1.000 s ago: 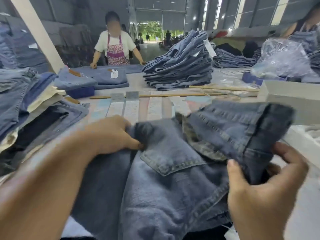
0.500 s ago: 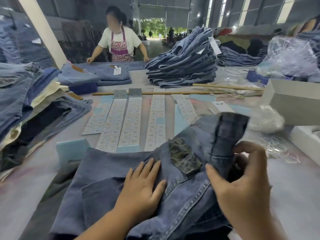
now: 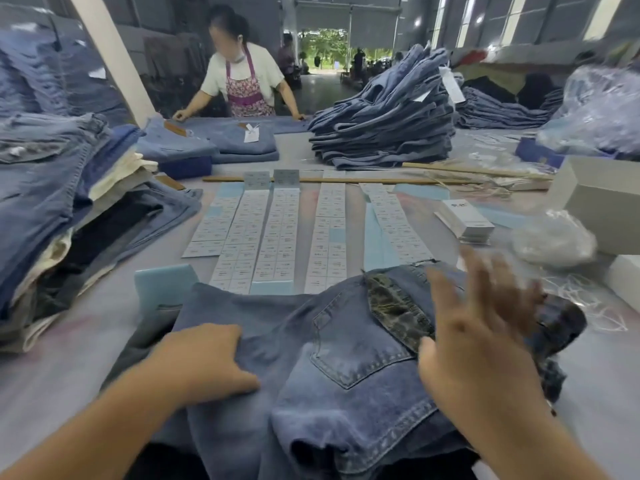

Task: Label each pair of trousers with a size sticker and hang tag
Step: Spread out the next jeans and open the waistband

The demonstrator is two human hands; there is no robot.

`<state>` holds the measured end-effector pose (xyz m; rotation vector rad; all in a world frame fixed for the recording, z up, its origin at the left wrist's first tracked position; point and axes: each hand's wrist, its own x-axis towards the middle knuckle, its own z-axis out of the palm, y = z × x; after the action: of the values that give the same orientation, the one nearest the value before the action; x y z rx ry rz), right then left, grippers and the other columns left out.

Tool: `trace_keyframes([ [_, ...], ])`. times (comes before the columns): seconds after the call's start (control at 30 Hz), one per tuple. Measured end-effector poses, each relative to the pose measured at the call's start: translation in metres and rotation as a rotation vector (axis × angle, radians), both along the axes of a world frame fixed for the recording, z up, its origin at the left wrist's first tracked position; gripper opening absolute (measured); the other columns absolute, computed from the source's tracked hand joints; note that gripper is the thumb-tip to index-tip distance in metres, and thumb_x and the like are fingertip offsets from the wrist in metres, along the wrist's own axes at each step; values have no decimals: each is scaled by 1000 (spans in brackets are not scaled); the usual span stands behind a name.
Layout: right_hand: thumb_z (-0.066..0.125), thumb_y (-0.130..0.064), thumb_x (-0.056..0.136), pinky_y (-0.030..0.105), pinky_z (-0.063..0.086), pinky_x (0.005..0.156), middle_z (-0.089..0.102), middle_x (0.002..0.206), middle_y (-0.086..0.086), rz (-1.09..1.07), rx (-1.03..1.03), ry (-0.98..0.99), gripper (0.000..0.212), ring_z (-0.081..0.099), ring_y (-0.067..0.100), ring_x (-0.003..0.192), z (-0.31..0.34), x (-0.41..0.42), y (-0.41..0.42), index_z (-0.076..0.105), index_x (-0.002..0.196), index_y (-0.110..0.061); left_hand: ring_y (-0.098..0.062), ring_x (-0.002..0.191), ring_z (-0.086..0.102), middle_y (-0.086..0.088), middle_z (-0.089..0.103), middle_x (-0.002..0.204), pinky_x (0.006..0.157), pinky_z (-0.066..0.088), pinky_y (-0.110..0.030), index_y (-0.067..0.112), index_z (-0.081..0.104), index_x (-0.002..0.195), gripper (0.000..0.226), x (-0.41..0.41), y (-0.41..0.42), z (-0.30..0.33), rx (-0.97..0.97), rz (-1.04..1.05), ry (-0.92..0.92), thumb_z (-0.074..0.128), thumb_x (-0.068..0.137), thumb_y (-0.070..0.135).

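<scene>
My left hand (image 3: 204,362) presses flat on the folded blue denim trousers (image 3: 332,362) at the worktop's (image 3: 62,368) near edge; my right hand (image 3: 485,327), fingers spread, blurs above them. Reaching carelessly risks brushing the white size-sticker strips (image 3: 277,233) just beyond askew.

Bare forearms, no sleeves visible

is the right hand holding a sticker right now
No, the right hand hovers with its fingers spread and empty above the jeans, while the sticker sheets lie untouched on the table beyond.
</scene>
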<state>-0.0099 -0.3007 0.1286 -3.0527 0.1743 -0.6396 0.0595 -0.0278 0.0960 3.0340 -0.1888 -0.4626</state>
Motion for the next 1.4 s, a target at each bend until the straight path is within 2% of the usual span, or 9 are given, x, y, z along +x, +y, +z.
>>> trace_keyframes([
  [0.17,60,-29,88,48,-3,118,33,149,1,608,14,202,50,15,21,138,11,23,54,49,137,-23,-20,87,67,-1,72,88,81,50,-39,15,67,85,58,4,46,30,-237,1,236,72,46,57],
  [0.4,76,-34,78,46,14,120,43,147,-5,898,214,467,83,35,17,137,32,84,115,33,148,-28,-21,70,71,-17,72,80,59,56,-24,4,74,81,19,-2,75,77,-1342,4,144,72,63,-3],
  [0.47,80,-40,73,35,44,92,63,115,-6,924,318,455,53,57,15,107,45,101,122,55,119,-28,-18,59,69,-12,71,71,52,54,-21,8,74,75,22,4,78,78,-1519,101,-27,67,58,-4],
  [0.6,76,-34,80,29,34,57,54,81,-7,921,375,403,30,51,12,73,28,119,141,48,78,-23,-22,69,73,-14,74,83,56,56,-25,10,79,83,19,12,74,46,-1692,365,2,67,69,11],
  [0.77,61,-24,86,36,41,64,59,90,2,604,451,312,17,55,25,81,-29,130,142,46,90,-18,-28,103,70,-11,74,111,90,56,-44,12,69,115,57,-9,74,-3,-1273,410,309,84,61,22],
  [0.9,53,-36,93,41,45,82,59,112,8,535,239,404,29,55,30,105,-46,125,155,46,113,-16,-33,92,72,-16,75,97,84,56,-49,6,70,103,49,-9,78,-6,-1138,531,115,73,53,11],
  [1.13,21,-72,88,69,-6,111,28,156,8,495,-58,443,84,22,36,143,-16,97,142,12,154,-21,-33,79,66,-13,71,80,67,53,-40,11,67,87,12,17,119,14,-522,605,-265,68,75,8],
  [1.23,11,-79,86,67,-16,110,2,165,8,508,-152,624,88,-4,37,149,-41,66,126,-1,156,-26,-36,110,56,-15,60,116,84,44,-38,11,56,118,43,12,106,-7,-80,559,-257,69,78,24],
  [1.4,8,-76,90,61,-22,111,-21,162,8,508,-188,657,86,-26,34,147,-65,57,120,-8,157,-25,-22,147,19,-2,23,161,120,13,-42,27,23,154,82,-7,50,-30,-304,154,-414,44,85,67],
])
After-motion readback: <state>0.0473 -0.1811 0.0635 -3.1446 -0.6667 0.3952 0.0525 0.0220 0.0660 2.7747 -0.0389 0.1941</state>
